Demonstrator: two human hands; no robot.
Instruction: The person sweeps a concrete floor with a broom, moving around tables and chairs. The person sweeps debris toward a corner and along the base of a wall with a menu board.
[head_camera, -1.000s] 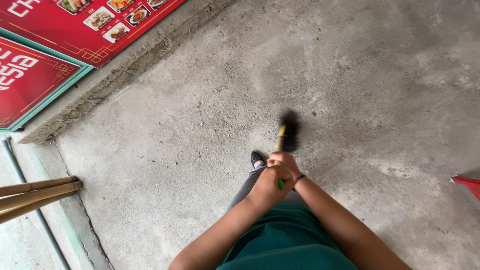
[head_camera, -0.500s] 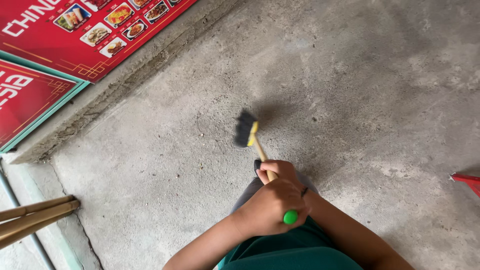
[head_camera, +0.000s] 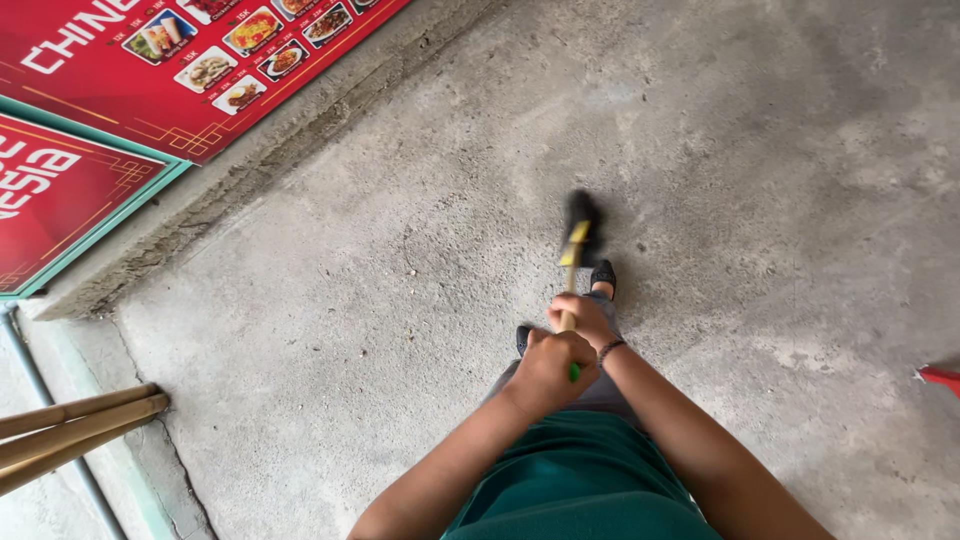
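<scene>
Floor (head_camera: 760, 150): bare grey concrete is spreading out ahead of both hands.
Signs (head_camera: 170, 70): red boards are leaning far off to the left hand's side.
Broom (head_camera: 578, 232): its head is now lying straight ahead of the hands, having swung right from half a second ago, so a sweeping stroke is running.
Left hand (head_camera: 548, 368): it is gripping the handle's near end.
Right hand (head_camera: 583, 317): it is clasping the handle just beyond.

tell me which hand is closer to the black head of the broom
Right. The right hand grips the wooden handle higher up, just below the broom head. The left hand holds the handle's green end, farther back toward the body.
</scene>
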